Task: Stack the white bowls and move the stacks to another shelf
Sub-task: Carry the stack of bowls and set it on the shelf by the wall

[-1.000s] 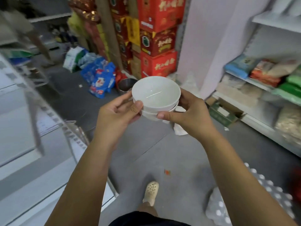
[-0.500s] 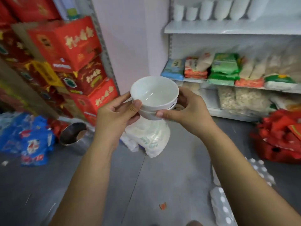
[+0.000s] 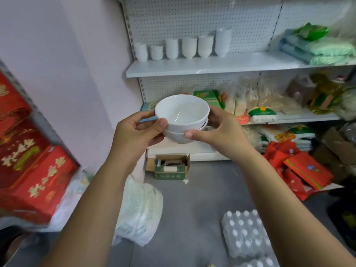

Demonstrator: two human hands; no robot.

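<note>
Your left hand [image 3: 137,134] and right hand [image 3: 221,132] hold the stack of 2 white bowls [image 3: 182,116] at frame centre, fingers [image 3: 194,134] curled round its sides, below the upper shelf [image 3: 192,65].

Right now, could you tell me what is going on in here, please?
A person holds a stack of white bowls in the air, with the left hand and right hand gripping its sides. They face a shelf where other stacks stand in a row. The held stack is not yet set down.
</note>
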